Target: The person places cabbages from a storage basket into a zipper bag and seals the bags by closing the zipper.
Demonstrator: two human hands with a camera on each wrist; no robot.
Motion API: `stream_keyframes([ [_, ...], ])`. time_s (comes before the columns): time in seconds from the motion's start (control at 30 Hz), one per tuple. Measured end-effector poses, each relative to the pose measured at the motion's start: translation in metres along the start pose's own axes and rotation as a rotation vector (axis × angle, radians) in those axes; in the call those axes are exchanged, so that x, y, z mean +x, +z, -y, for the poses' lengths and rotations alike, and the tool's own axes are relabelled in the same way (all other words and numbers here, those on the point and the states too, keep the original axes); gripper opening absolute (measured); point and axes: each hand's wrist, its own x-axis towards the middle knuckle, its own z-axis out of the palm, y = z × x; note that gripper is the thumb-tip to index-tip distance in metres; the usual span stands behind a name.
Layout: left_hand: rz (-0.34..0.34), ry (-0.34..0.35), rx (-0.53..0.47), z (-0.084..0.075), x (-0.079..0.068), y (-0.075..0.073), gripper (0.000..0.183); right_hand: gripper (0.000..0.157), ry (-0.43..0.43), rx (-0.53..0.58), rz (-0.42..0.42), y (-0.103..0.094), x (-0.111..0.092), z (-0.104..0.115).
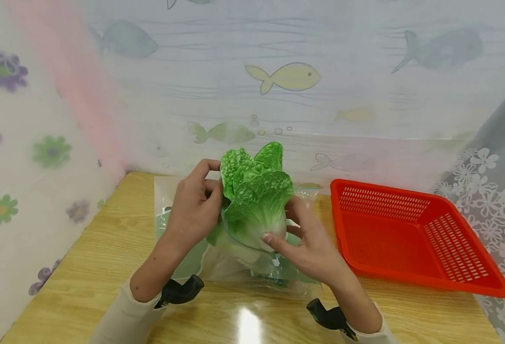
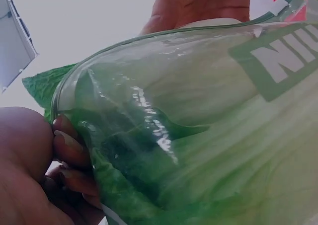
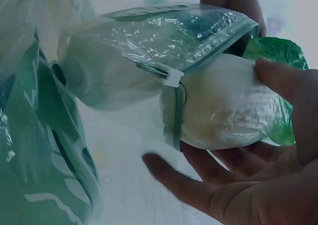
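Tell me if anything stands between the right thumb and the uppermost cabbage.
Nothing visible does: the right hand has its thumb directly on the cabbage; the clear bag's edge lies beside, not under, that thumb.

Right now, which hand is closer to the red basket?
Right: the right hand grips the cabbage on the side facing the red basket. The left hand is farther off, on the cabbage's opposite side.

Left hand (image 1: 194,205) in a pinch, right hand (image 1: 308,241) in a curved grip, forearms (image 1: 152,271) inward
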Motion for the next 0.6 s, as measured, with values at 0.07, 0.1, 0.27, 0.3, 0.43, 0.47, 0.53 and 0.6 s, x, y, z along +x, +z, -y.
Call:
stream_keyframes([
  [0.07, -0.003, 0.000, -0.001, 0.000, 0.000, 0.001, 0.031, 0.056, -0.002, 0.032, 0.017, 0.002, 0.000, -0.002],
  [0.1, -0.002, 0.000, -0.004, 0.000, 0.000, 0.000, 0.031, 0.055, -0.005, 0.043, 0.023, 0.003, 0.000, -0.002],
  [0.27, -0.011, -0.003, -0.027, 0.001, -0.001, 0.000, 0.033, 0.056, -0.020, 0.098, 0.059, 0.009, 0.001, -0.004],
  [0.3, -0.014, 0.000, -0.027, 0.001, -0.001, 0.000, 0.034, 0.055, -0.018, 0.106, 0.071, 0.011, 0.001, -0.004],
  [0.43, -0.034, 0.007, -0.037, 0.002, -0.002, 0.000, 0.034, 0.051, -0.024, 0.121, 0.110, 0.020, -0.001, -0.005],
  [0.47, -0.040, 0.006, -0.058, 0.002, -0.002, 0.001, 0.031, 0.053, -0.031, 0.125, 0.105, 0.022, -0.001, -0.005],
  [0.53, -0.057, -0.003, -0.119, 0.001, -0.001, 0.002, 0.026, 0.055, -0.046, 0.149, 0.081, 0.026, -0.001, -0.006],
  [0.6, -0.069, -0.006, -0.182, 0.000, -0.001, 0.004, 0.023, 0.056, -0.072, 0.175, 0.037, 0.029, -0.001, -0.008],
])
